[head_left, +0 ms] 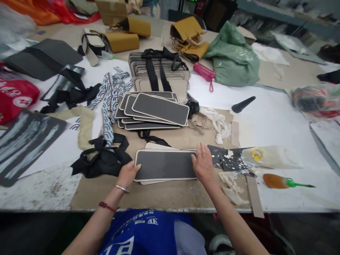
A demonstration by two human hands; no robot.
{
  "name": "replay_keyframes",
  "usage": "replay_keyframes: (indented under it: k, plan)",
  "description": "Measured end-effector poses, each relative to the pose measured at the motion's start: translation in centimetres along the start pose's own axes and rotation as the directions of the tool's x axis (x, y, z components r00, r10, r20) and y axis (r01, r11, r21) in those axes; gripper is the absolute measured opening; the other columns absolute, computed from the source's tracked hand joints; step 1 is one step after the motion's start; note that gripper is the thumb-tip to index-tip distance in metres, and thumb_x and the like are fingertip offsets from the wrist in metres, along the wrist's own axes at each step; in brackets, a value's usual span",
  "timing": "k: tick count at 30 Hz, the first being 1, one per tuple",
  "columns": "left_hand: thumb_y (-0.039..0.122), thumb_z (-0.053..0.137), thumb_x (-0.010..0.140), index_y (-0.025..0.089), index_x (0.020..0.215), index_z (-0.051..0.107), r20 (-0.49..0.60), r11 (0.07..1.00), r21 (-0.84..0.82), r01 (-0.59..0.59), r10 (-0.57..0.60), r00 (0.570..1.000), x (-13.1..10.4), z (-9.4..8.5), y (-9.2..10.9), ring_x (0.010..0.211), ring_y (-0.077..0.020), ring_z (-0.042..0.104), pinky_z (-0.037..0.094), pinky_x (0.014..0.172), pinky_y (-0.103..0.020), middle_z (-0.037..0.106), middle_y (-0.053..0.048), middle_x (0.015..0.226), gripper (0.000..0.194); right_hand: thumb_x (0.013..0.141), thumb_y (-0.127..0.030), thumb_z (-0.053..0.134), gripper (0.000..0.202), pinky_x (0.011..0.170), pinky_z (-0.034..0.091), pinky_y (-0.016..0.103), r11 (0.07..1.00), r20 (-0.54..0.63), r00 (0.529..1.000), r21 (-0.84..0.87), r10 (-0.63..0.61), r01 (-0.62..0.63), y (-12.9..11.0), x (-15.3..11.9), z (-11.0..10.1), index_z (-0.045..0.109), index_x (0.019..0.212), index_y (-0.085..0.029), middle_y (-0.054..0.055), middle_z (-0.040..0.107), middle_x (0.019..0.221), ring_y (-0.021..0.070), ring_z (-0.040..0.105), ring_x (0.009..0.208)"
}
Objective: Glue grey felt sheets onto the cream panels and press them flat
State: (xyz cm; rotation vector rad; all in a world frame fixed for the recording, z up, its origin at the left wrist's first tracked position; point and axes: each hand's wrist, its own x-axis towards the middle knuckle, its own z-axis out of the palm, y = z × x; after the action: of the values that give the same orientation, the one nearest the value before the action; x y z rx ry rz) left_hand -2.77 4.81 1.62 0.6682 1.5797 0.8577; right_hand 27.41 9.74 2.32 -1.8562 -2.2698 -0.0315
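Observation:
A dark grey rectangular panel with a pale border lies near the table's front edge, on top of at least one similar pale-edged panel. My left hand grips its left end, thumb on top and fingers at the edge. My right hand rests flat over its right end, fingers stretched out. Behind it is a loose pile of similar grey panels. Farther back stands a row of beige-edged pieces with black straps over them.
Black fabric scraps lie left of my left hand. To the right are a glue-spotted dark sheet, an orange bottle with a green nozzle and a black tapered tool. A green bag and mustard bags sit behind.

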Motion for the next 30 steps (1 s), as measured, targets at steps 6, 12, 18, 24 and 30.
replay_keyframes:
  k: [6, 12, 18, 24, 30]
  plan:
    - [0.052, 0.063, 0.052, 0.015, 0.075, 0.058, -0.014, 0.999, 0.033, 0.002, -0.001, 1.0, -0.2, 0.3, 0.4, 0.076, -0.0227, 0.061, 0.05, 0.07, -0.033, 0.066, -0.003, 0.069, 0.044, 0.088, -0.041, 0.032, 0.061, 0.107, 0.012, 0.046, 0.997, 0.166, 0.983, 0.024, -0.075, 0.072, -0.9, 0.2, 3.0, 0.021, 0.136, -0.004, 0.018, 0.022, 0.142, 0.0243, 0.009, 0.133]
    - [0.038, 0.046, 0.077, 0.013, 0.098, 0.056, -0.297, 0.816, 0.566, -0.114, 0.331, 0.896, -2.9, 1.6, 0.9, 0.093, -0.0252, 0.058, 0.048, 0.081, -0.039, 0.062, -0.013, 0.095, 0.034, 0.09, -0.037, 0.027, 0.058, 0.106, 0.013, 0.047, 0.994, 0.105, 0.989, 0.013, -0.108, 0.108, -0.5, 0.0, 3.5, 0.02, 0.136, -0.002, 0.018, 0.024, 0.141, 0.0249, 0.01, 0.132]
    - [0.04, 0.046, 0.082, 0.016, 0.129, 0.035, 0.368, 0.243, 0.705, -0.666, 0.677, 0.637, -5.0, 12.6, -0.2, 0.132, -0.0237, 0.022, 0.028, 0.106, -0.041, 0.036, -0.014, 0.137, 0.055, 0.09, -0.03, 0.022, 0.057, 0.105, 0.017, 0.049, 0.982, 0.022, 0.983, 0.054, -0.181, 0.179, 0.0, -0.2, 3.6, 0.005, 0.14, -0.008, 0.016, 0.023, 0.142, 0.0258, 0.013, 0.132]
    - [0.056, 0.035, 0.082, 0.009, 0.138, 0.012, 0.428, 0.245, 0.696, -0.674, 0.612, 0.665, -2.7, 17.5, -2.0, 0.135, -0.0205, 0.005, 0.019, 0.11, -0.036, 0.017, -0.013, 0.145, 0.077, 0.089, -0.028, 0.019, 0.057, 0.104, 0.02, 0.051, 0.971, -0.017, 0.974, 0.064, -0.228, 0.229, 0.7, -0.2, 4.1, 0.0, 0.14, -0.011, 0.015, 0.019, 0.143, 0.028, 0.015, 0.132]
    - [0.051, 0.037, 0.084, 0.009, 0.138, 0.012, 0.266, 0.239, 0.85, -0.47, 0.575, 0.774, -2.3, 15.5, -2.4, 0.135, -0.0201, 0.005, 0.021, 0.11, -0.037, 0.013, -0.011, 0.146, 0.073, 0.09, -0.03, 0.022, 0.056, 0.101, 0.024, 0.053, 0.972, -0.061, 0.973, 0.069, -0.222, 0.226, 0.2, 0.1, 3.9, 0.009, 0.14, -0.008, 0.018, 0.027, 0.139, 0.0304, 0.022, 0.129]
